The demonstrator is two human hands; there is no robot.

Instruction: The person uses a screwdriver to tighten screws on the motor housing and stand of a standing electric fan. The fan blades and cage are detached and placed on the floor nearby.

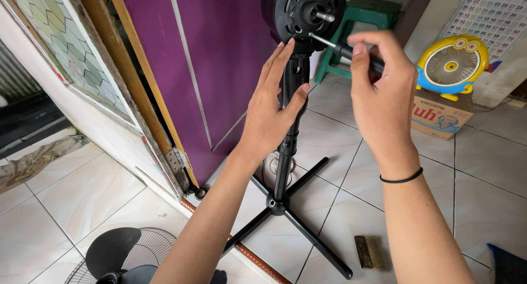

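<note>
One view only, from a camera worn on the person's head. It looks steeply down and forward over both forearms onto the tiled floor (340,201). Close range: the left hand (272,105) and right hand (381,89) fill the upper middle. The stand fan's motor head (307,9) is cut by the top edge. Purple door (219,64) left, green stool (365,20) far.

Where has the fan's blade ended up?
In the head view, the dark plastic fan blade lies on a round wire grille on the white tiled floor, bottom left, beside the left forearm and near the stand's cross-shaped base.
</note>
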